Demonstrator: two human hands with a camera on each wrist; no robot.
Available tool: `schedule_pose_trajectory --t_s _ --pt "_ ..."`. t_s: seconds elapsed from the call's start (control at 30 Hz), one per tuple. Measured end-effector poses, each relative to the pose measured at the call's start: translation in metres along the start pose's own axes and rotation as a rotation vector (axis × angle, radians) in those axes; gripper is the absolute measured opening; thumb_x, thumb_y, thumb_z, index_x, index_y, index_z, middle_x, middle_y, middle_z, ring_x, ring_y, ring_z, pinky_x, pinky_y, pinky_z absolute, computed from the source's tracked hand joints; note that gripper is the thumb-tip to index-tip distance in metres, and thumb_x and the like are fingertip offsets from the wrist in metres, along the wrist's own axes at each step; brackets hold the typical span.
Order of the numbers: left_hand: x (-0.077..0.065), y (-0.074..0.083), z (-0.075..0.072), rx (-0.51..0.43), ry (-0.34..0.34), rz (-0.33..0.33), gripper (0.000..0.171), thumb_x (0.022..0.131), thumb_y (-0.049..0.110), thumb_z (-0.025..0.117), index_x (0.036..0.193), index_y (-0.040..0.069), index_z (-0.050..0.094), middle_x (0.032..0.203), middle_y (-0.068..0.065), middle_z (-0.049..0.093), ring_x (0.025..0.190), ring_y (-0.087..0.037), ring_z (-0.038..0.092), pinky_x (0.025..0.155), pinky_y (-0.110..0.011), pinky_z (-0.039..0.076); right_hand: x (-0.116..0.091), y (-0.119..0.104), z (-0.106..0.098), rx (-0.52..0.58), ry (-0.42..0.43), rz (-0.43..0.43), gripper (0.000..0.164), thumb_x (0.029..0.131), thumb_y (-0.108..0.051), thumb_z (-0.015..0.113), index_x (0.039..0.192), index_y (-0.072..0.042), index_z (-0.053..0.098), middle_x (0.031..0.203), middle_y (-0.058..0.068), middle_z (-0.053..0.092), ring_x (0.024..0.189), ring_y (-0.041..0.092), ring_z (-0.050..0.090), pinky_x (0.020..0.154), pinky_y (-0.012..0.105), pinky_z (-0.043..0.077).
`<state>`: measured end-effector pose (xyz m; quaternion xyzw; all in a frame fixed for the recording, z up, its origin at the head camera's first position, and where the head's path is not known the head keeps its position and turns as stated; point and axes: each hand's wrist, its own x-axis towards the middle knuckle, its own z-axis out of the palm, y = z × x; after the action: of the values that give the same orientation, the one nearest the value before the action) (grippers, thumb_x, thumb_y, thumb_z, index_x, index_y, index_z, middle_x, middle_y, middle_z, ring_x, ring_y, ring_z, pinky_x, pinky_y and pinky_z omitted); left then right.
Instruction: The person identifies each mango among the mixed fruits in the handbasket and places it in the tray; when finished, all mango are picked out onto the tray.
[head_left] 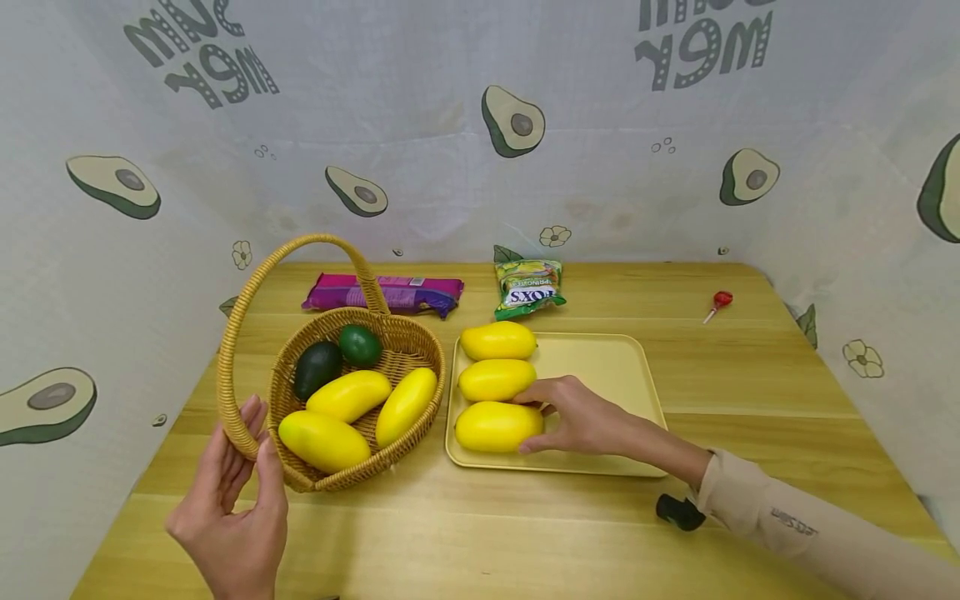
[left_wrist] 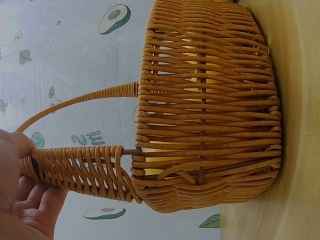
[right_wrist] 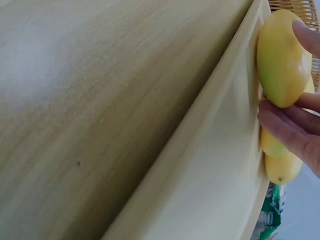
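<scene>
On the left stands a wicker basket (head_left: pixel 382 468) holding three yellow mangoes (head_left: pixel 407 407) and two dark green avocados (head_left: pixel 318 369). My left hand (head_left: pixel 234 510) holds the basket's arched handle (head_left: pixel 238 325) low on its left side, thumb and fingers on either side of it; the left wrist view shows the handle (left_wrist: pixel 80 167) against the palm. Three more mangoes lie in a column on the left half of a pale yellow tray (head_left: pixel 607 375). With thumb and fingers my right hand (head_left: pixel 581 417) grips the nearest mango (head_left: pixel 491 427) by its right end.
Behind the basket lies a purple packet (head_left: pixel 382 293). A green FOX'S bag (head_left: pixel 528 287) sits behind the tray, and a red lollipop (head_left: pixel 722 300) lies at the back right. Near the right sleeve (head_left: pixel 817 525) is a small black object (head_left: pixel 679 512). Printed cloth (head_left: pixel 420 100) surrounds the wooden table.
</scene>
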<state>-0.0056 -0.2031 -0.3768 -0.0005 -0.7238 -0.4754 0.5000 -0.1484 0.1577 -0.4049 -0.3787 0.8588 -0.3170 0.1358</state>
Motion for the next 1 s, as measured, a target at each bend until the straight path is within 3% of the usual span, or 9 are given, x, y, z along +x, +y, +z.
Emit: schedule_pose_trajectory --t_s 0.13,0.3,0.4,0.5,0.63,0.73,0.83,1.0 --pt "0.0 0.001 0.001 -0.001 -0.001 0.002 0.046 0.091 -0.022 0.067 0.135 -0.009 0.07 0.126 -0.026 0.074 0.117 -0.01 0.075 0.095 -0.017 0.06 -0.005 -0.005 -0.019 -0.053 -0.039 0.016 0.055 0.085 -0.035 0.094 0.122 0.002 0.077 0.115 0.007 0.078 0.099 0.021 0.072 0.087 0.038 0.068" --pt "-0.001 0.002 0.0 -0.004 0.0 0.005 0.045 0.091 -0.021 0.067 0.135 -0.01 0.07 0.126 -0.025 0.075 0.116 -0.009 0.076 0.094 -0.016 0.06 -0.002 -0.021 -0.069 -0.127 -0.083 -0.011 0.042 0.089 -0.035 0.091 0.113 -0.003 0.078 0.105 0.004 0.076 0.092 0.022 0.071 0.08 0.042 0.067" --pt "-0.001 0.002 0.0 -0.007 0.005 0.008 0.043 0.092 -0.02 0.067 0.134 -0.011 0.07 0.126 -0.025 0.075 0.116 -0.009 0.076 0.094 -0.016 0.06 0.008 -0.034 -0.097 -0.078 -0.076 -0.084 0.033 0.093 -0.029 0.088 0.115 -0.006 0.078 0.109 0.001 0.077 0.097 0.019 0.073 0.087 0.04 0.068" --pt "0.001 0.003 0.002 -0.009 0.009 0.007 0.043 0.092 -0.02 0.068 0.134 -0.01 0.071 0.126 -0.025 0.075 0.116 -0.009 0.076 0.094 -0.016 0.06 0.027 -0.045 -0.113 0.04 -0.056 -0.226 0.03 0.095 -0.02 0.086 0.121 -0.007 0.077 0.117 0.001 0.078 0.106 0.018 0.074 0.097 0.04 0.066" --pt "0.002 0.005 0.003 -0.013 0.014 0.004 0.044 0.091 -0.02 0.068 0.133 -0.01 0.071 0.125 -0.026 0.075 0.115 -0.01 0.076 0.094 -0.017 0.061 0.067 -0.055 -0.118 0.22 -0.118 -0.363 0.035 0.097 -0.01 0.083 0.129 -0.002 0.075 0.128 0.007 0.076 0.119 0.021 0.073 0.109 0.04 0.061" --pt "0.003 0.004 0.003 -0.013 0.014 0.012 0.042 0.091 -0.018 0.069 0.133 -0.01 0.071 0.124 -0.028 0.075 0.115 -0.011 0.076 0.094 -0.017 0.061 0.099 -0.059 -0.113 0.32 -0.203 -0.383 0.038 0.097 -0.005 0.081 0.133 0.004 0.071 0.133 0.012 0.074 0.125 0.026 0.07 0.114 0.042 0.057" --pt "0.002 0.002 0.002 -0.005 0.016 0.02 0.041 0.092 -0.017 0.07 0.132 -0.01 0.072 0.123 -0.029 0.075 0.115 -0.011 0.076 0.093 -0.016 0.061 0.129 -0.064 -0.104 0.344 -0.259 -0.376 0.041 0.097 -0.002 0.08 0.135 0.007 0.069 0.134 0.014 0.073 0.127 0.028 0.069 0.115 0.043 0.057" --pt "-0.001 -0.001 0.002 0.005 0.007 0.025 0.043 0.091 -0.019 0.07 0.133 -0.009 0.072 0.122 -0.032 0.074 0.115 -0.011 0.077 0.092 -0.016 0.061 0.165 -0.073 -0.086 0.273 -0.341 -0.349 0.043 0.096 -0.004 0.082 0.136 0.007 0.069 0.133 0.018 0.073 0.123 0.026 0.071 0.112 0.044 0.059"
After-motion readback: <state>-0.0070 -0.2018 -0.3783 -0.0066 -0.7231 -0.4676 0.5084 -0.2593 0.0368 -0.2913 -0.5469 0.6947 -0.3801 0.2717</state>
